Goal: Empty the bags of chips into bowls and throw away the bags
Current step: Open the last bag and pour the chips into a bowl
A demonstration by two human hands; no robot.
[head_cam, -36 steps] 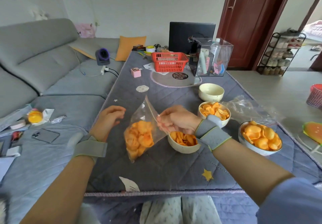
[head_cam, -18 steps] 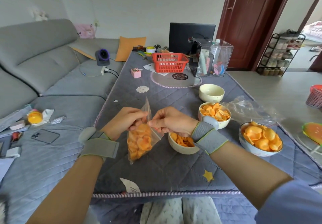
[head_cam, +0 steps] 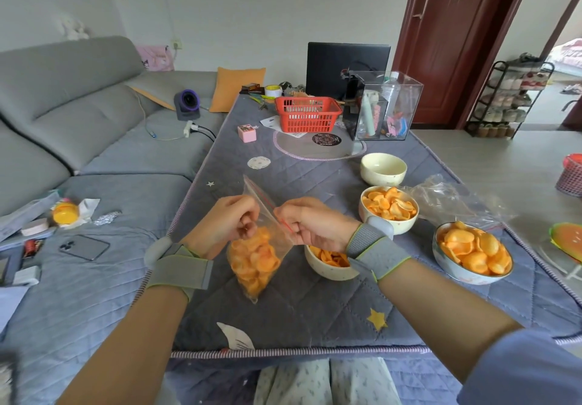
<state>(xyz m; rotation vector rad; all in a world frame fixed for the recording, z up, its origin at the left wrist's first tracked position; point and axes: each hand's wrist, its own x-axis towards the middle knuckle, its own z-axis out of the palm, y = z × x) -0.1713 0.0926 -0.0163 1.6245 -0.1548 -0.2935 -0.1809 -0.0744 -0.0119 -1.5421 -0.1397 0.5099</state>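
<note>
A clear zip bag of orange chips [head_cam: 256, 259] hangs just above the table in front of me. My left hand [head_cam: 225, 223] and my right hand [head_cam: 310, 223] each pinch one side of its red-striped top. Behind my right wrist sits a cream bowl [head_cam: 327, 270] partly filled with chips. A second cream bowl [head_cam: 389, 207] and a blue-grey bowl [head_cam: 472, 252] hold chips to the right. An empty cream bowl [head_cam: 383, 169] stands farther back. Empty crumpled bags [head_cam: 453, 200] lie between the bowls on the right.
The table wears a quilted grey cloth [head_cam: 299, 310]. At the back stand a red basket [head_cam: 307, 114], a clear box [head_cam: 385, 105] and a laptop [head_cam: 346, 67]. A grey sofa [head_cam: 78, 127] with a phone [head_cam: 84, 247] runs along the left. A pink bin [head_cam: 571, 174] is at the far right.
My left hand has come over from the left and taken hold of the bag's top beside my right hand. The bag now hangs more upright between both hands.
</note>
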